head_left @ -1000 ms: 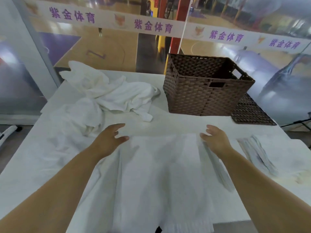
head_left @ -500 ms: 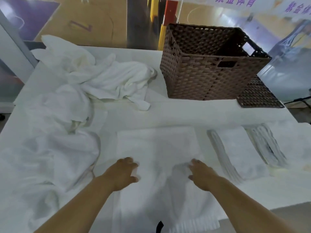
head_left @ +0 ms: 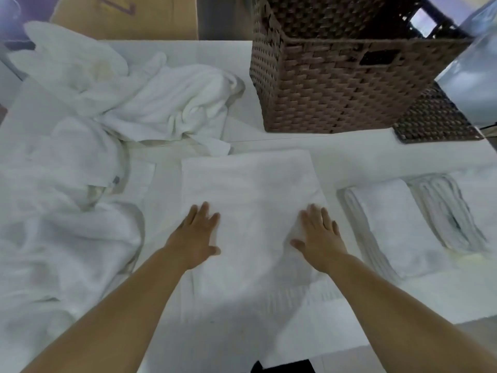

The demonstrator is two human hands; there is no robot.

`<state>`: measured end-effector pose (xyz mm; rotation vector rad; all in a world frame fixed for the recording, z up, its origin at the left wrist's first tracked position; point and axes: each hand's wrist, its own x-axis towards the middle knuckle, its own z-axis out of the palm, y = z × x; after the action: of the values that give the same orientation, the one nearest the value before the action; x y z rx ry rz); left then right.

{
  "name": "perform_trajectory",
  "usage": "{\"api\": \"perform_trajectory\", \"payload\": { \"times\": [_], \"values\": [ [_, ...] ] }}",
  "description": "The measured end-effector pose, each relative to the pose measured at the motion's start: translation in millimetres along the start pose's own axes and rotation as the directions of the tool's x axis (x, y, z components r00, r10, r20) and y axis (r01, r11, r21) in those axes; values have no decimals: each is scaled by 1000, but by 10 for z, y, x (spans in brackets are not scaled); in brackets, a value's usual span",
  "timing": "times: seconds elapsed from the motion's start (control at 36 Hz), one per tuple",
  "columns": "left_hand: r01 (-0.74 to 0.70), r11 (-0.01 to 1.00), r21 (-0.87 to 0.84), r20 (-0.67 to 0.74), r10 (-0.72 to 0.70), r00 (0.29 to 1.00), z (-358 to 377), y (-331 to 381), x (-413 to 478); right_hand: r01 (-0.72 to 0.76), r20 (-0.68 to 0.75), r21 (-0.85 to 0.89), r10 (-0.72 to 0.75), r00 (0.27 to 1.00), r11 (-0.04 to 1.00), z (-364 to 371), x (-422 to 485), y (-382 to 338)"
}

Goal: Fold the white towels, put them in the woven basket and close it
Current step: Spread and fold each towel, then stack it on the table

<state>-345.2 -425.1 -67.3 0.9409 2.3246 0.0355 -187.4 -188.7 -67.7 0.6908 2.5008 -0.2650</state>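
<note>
A white towel lies spread flat on the table in front of me, its near end hanging over the table edge. My left hand rests flat on its left part, fingers straight. My right hand presses flat on its right part, fingers spread. The brown woven basket stands open at the back right, beyond the towel. Its woven lid lies flat on the table at the basket's right. Two folded white towels lie to the right of my right hand.
Crumpled white towels are heaped at the back left, and more bunched white cloth covers the left side of the table. The table's near edge runs under my forearms.
Both hands drew back from the towel's far edge toward me and now lie flat on its middle. The view tilted further down and closer to the table.
</note>
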Motion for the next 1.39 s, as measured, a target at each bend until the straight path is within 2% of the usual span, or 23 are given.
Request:
{"api": "perform_trajectory", "payload": {
  "times": [0.08,0.17,0.22,0.31,0.39,0.47,0.61,0.89,1.0,1.08,1.14,1.19,1.25,1.31,1.39],
  "values": [
    [-11,999,-42,-145,5,989,60,58,-76,24,-110,36,-20,994,999,67,-125,14],
    [-125,991,-47,-319,104,942,242,144,-234,64,-193,104,-43,980,992,146,-317,74],
    [-194,980,-46,-372,163,914,424,203,-336,107,-257,113,-75,963,988,223,-455,140],
    [-219,976,-18,-365,197,910,668,331,-515,197,-337,80,-159,928,977,413,-622,250],
    [-209,977,45,-382,210,900,856,415,-643,239,-328,49,-210,921,970,540,-745,315],
    [-181,978,107,-379,209,902,936,450,-703,239,-296,51,-214,931,970,609,-811,363],
    [-201,954,222,-263,257,930,944,459,-748,230,-161,32,-222,962,973,508,-856,321],
    [-226,929,293,-331,320,888,918,596,-865,208,-133,-7,-207,969,978,534,-868,297],
    [-246,909,336,-315,355,880,920,572,-849,202,-129,-44,-206,970,978,538,-860,280],
    [-262,922,286,-293,345,892,877,547,-837,209,-125,-81,-218,968,975,554,-840,294],
    [-236,952,196,-281,285,916,823,525,-828,220,-133,-96,-232,964,971,571,-842,325],
    [-207,977,53,-272,214,938,772,491,-817,276,-232,-123,-298,926,953,606,-830,375],
    [-194,981,-7,-265,185,946,692,464,-810,323,-372,-141,-353,858,936,627,-807,448],
    [-202,978,-52,-329,174,928,565,475,-850,360,-498,-49,-335,800,932,577,-773,501],
    [-228,974,16,-394,215,893,367,505,-946,473,-698,88,-285,657,877,359,-777,502]
  ]
}}
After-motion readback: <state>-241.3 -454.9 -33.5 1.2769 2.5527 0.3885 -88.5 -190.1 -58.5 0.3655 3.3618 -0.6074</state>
